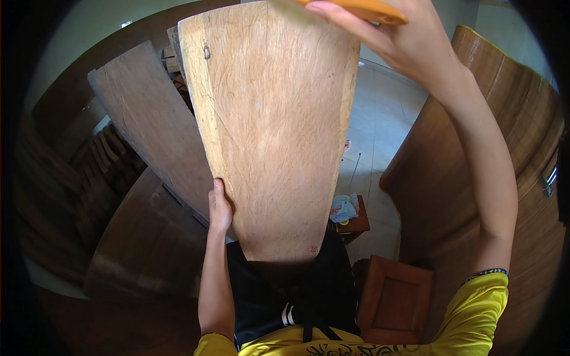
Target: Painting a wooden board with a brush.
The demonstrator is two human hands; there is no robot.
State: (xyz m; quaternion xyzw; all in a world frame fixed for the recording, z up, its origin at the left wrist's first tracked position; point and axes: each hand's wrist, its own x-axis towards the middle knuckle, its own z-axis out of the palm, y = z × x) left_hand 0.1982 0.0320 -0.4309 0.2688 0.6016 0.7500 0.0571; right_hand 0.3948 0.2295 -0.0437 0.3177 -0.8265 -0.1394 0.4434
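A pale, wide wooden board (276, 133) stands tilted in front of me, its lower end by my black shorts. Lighter strips run down both sides, and fine grain lines or scratches cover its face. My left hand (220, 207) grips the board's left edge, thumb on the front, other fingers hidden behind it. At the top of the view, my right hand (396, 38) holds an orange-handled brush (374, 10) near the board's upper end. The brush's pale head is blurred and partly cut off by the frame.
Another wooden board (142, 102) leans at left beside dark slatted wood (104, 149). A small wooden stool (356, 224) bears a light-blue cloth (345, 208). A panelled wooden piece (396, 298) is near my right leg. At right rises a curved brown sheet (481, 111), yellow-edged, above tiled floor (378, 107).
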